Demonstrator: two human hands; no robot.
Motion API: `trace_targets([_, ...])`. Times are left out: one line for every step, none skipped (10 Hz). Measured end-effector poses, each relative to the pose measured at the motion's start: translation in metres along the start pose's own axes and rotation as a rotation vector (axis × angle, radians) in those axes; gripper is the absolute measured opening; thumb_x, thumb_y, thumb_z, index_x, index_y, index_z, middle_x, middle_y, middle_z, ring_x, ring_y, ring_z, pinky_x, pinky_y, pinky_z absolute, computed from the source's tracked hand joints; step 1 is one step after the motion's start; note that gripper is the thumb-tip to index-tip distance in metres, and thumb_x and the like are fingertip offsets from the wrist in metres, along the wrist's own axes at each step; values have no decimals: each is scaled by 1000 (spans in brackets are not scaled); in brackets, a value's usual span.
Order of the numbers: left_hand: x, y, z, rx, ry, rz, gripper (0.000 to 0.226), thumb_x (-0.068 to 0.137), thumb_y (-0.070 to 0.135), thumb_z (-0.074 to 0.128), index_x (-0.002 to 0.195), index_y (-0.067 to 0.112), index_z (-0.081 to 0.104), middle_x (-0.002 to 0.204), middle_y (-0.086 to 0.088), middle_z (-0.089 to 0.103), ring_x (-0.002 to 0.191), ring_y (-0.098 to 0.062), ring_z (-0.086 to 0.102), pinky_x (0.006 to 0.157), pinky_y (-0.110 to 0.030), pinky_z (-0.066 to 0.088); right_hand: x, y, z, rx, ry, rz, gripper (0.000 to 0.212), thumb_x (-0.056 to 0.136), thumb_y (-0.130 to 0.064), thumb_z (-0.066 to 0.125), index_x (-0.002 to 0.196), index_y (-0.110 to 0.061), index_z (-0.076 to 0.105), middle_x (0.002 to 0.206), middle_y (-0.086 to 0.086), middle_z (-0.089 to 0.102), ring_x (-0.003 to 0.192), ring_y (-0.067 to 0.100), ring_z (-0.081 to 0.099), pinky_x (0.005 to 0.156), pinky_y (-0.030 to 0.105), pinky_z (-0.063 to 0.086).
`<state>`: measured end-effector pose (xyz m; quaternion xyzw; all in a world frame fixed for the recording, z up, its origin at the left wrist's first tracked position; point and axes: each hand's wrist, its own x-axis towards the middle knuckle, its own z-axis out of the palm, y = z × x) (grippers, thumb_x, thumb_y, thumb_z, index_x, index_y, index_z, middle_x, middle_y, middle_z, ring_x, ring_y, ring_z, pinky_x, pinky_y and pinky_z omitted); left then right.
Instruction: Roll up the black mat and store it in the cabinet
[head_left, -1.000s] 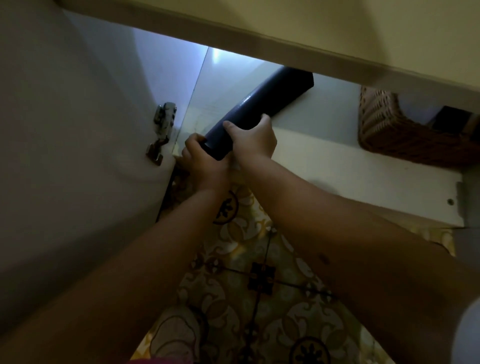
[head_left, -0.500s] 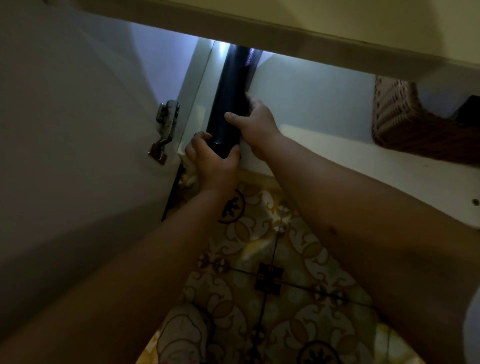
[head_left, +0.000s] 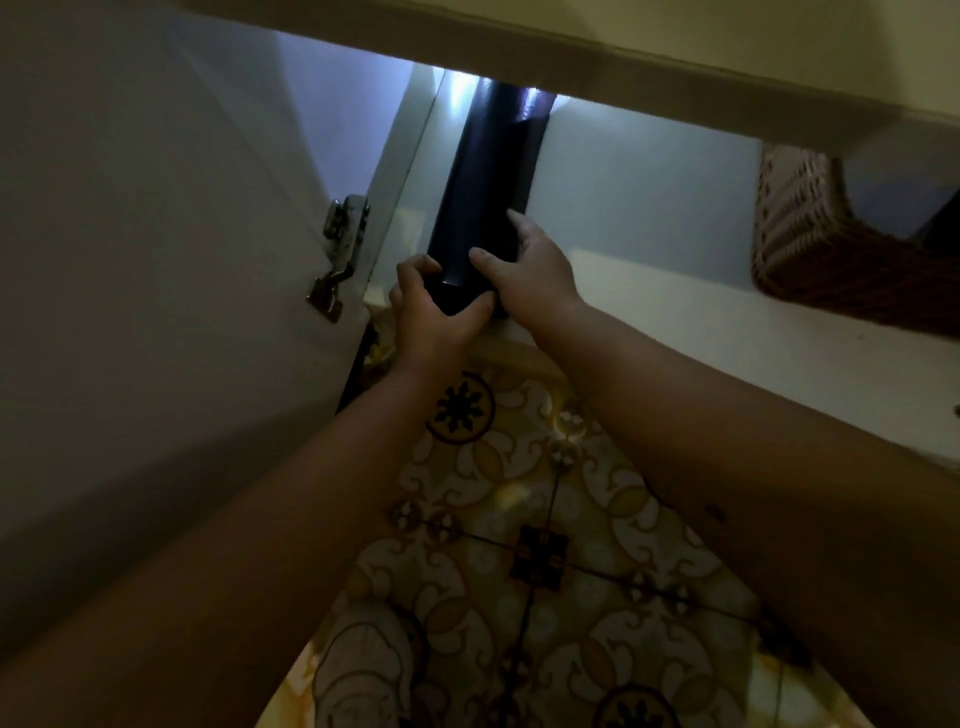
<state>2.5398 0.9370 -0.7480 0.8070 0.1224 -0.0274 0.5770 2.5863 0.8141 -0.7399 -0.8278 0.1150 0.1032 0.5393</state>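
Observation:
The black mat (head_left: 488, 176) is rolled into a tube and lies inside the white cabinet (head_left: 649, 208), along its left wall, pointing front to back. Its far end disappears under the cabinet's top edge. My left hand (head_left: 436, 312) cups the near end of the roll at the front lip of the shelf. My right hand (head_left: 530, 270) grips the roll from the right side, thumb across its top.
The open cabinet door (head_left: 156, 260) with a metal hinge (head_left: 340, 249) stands close on the left. A brown wicker basket (head_left: 821, 244) sits on the shelf at the right. Patterned floor tiles (head_left: 519, 545) lie below my arms.
The roll swung from a diagonal across the shelf to lie straight against the left wall and went deeper into the cabinet. Both hands moved with it.

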Motion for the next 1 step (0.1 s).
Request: trace_targets([-3, -2, -6, -24, 1, 2, 52, 79, 36, 70, 121, 28, 41, 134, -11, 37, 116, -23, 47, 90, -36, 49, -15, 5, -2, -37, 35, -12, 68, 86, -36, 65, 145, -21, 34, 148, 6, 42, 134, 22, 39, 98, 27, 34])
